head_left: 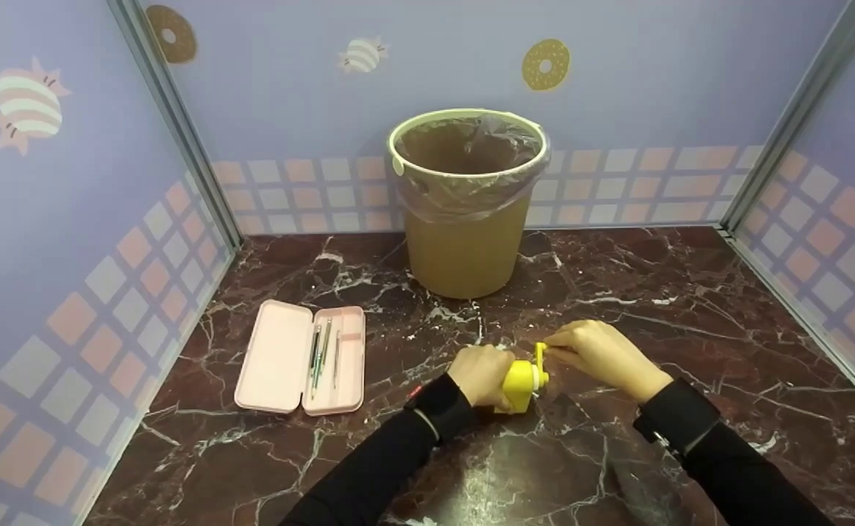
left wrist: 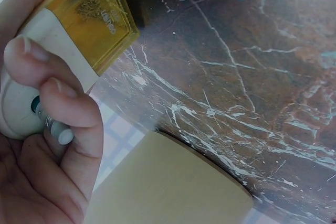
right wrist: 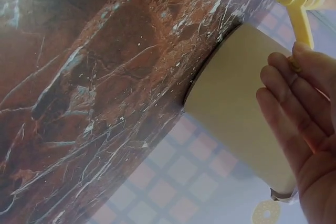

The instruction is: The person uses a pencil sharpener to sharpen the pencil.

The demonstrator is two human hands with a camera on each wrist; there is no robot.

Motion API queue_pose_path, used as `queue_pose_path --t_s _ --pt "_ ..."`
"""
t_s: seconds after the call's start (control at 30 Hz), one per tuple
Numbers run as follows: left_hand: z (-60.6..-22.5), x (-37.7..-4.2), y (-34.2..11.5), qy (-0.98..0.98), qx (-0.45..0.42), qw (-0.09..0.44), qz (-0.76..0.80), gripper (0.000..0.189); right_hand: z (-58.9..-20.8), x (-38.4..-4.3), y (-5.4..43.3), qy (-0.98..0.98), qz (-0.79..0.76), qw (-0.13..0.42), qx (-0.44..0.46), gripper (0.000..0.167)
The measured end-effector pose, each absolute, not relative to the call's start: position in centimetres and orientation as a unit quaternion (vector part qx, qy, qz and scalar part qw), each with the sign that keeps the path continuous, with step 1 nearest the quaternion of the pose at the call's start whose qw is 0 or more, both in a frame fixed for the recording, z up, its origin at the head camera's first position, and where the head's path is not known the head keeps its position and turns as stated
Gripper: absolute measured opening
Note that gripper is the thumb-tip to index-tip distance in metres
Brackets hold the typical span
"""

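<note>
My left hand [head_left: 480, 372] grips a yellow pencil sharpener [head_left: 518, 387] low over the dark marbled table. In the left wrist view, the sharpener's see-through yellow drawer [left wrist: 105, 22] has dark shavings inside. A pencil's white-tipped end [left wrist: 59, 129] sticks out of the sharpener's pale face, among the curled left fingers. My right hand [head_left: 603, 354] pinches the end of the yellow crank handle [right wrist: 300, 27] between thumb and fingers. In the head view the crank points up from its hub. Left of the hands lies an open pink pencil case [head_left: 274, 358] with several pencils [head_left: 324, 351] in it.
A tan trash bin [head_left: 464, 248] lined with a clear plastic bag stands behind the hands, near the back wall. Patterned wall panels [head_left: 310, 109] close off the back and both sides of the marbled table [head_left: 252, 467].
</note>
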State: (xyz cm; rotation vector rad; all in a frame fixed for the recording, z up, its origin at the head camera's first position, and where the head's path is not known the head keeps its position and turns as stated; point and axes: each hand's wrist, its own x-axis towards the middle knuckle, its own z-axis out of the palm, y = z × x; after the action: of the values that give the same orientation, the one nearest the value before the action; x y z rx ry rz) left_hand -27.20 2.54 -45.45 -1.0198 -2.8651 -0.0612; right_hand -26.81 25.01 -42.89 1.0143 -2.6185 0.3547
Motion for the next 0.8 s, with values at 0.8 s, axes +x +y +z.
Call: queue_pose_path --t_s 0.8 --pt "-45.6 -27.2 2.5 -0.941 -0.332 0.058 -0.028 0.05 -45.2 -28.1 24.0 -0.92 0.096 0.117 0.36 0.015"
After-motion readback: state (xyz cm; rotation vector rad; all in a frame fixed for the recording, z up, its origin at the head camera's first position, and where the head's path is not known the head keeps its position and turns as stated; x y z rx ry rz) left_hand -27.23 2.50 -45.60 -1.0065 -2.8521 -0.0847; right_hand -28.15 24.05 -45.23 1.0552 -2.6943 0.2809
